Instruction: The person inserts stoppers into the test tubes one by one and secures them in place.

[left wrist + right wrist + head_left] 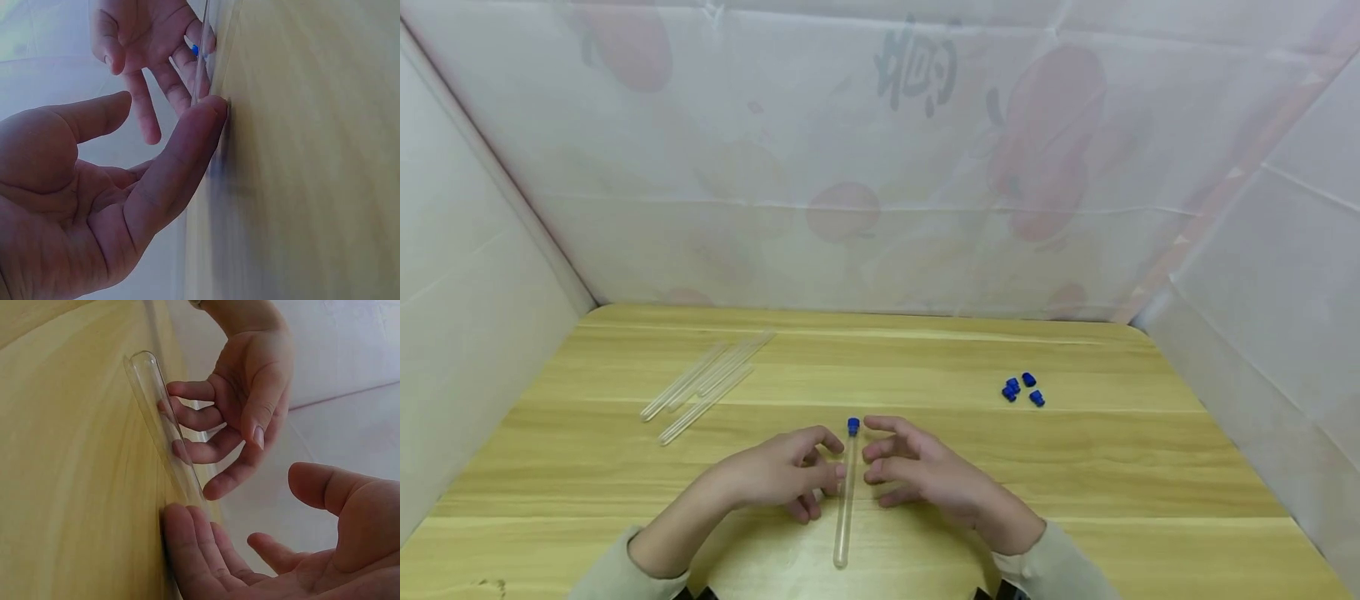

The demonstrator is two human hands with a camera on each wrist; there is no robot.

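Observation:
A clear test tube [846, 500] with a blue cap [853, 427] lies flat on the wooden table [1075, 475], cap end pointing away from me. My left hand [829, 460] sits just left of it, its loosely bent fingertips against the glass. My right hand [880, 450] is just right of the tube, fingers relaxed and spread, tips beside the glass. In the left wrist view one finger of my left hand [125, 187] presses the table by the tube [201, 62]. In the right wrist view the tube [159, 419] lies between my left hand [244, 419] and right hand [281, 550]. Neither hand grips it.
Several uncapped clear tubes [707, 383] lie in a loose bundle at the back left of the table. A small cluster of loose blue caps [1022, 389] sits at the back right. White sheeted walls [880, 167] close in the table on three sides.

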